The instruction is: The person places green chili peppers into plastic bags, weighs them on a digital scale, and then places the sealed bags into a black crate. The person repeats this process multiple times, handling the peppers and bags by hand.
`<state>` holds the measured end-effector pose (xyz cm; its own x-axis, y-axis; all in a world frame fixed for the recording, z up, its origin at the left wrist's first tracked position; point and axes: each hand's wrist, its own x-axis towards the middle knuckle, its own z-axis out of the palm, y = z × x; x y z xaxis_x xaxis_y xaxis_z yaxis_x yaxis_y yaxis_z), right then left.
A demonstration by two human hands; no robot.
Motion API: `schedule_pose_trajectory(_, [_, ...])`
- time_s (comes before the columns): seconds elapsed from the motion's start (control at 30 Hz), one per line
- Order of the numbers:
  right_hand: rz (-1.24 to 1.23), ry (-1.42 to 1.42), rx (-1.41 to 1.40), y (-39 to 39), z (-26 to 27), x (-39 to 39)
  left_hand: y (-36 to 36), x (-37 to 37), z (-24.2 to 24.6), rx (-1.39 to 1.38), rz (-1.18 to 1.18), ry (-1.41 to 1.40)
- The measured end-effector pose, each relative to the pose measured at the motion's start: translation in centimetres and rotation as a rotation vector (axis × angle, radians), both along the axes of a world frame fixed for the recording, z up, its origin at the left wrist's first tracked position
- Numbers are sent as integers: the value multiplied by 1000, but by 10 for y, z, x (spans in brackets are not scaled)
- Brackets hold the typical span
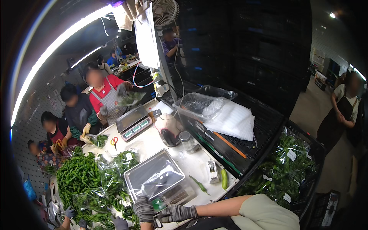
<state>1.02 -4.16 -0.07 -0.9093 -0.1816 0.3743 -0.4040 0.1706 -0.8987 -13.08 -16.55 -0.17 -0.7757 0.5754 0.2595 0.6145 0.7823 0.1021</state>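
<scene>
My left hand [143,209], in a grey striped knit glove, is at the lower edge of a metal scale tray [155,174] on which clear plastic film lies. My right hand [176,213], gloved alike, rests at the near table edge beside the scale's green panel [158,204]; what its fingers do is unclear. A large heap of green peppers [77,172] spreads to the left, with clear bags of peppers [110,175] on its right side. Two loose peppers, one dark green [198,184] and one pale [224,178], lie right of the tray near a small white dispenser [212,172].
Behind the tray stand a clear jar [187,142], a second scale [136,128] and red-handled scissors [114,142]. A black crate [276,172] of bagged peppers is at the right. Co-workers line the far left side; other gloved hands [70,212] reach into the heap.
</scene>
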Motion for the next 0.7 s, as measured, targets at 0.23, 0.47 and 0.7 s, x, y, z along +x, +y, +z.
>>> schedule_pose_trajectory(0.23, [-491, 134, 811, 29, -29, -24, 22, 39, 20, 102, -215, -121])
schedule_pose_trajectory(0.47, [-243, -95, 329, 38, -23, -15, 30, 71, 24, 151, -457, -249])
schedule_pose_trajectory(0.7, [-308, -123, 1118, 92, -24, -37, 33, 109, 38, 311, -745, -320])
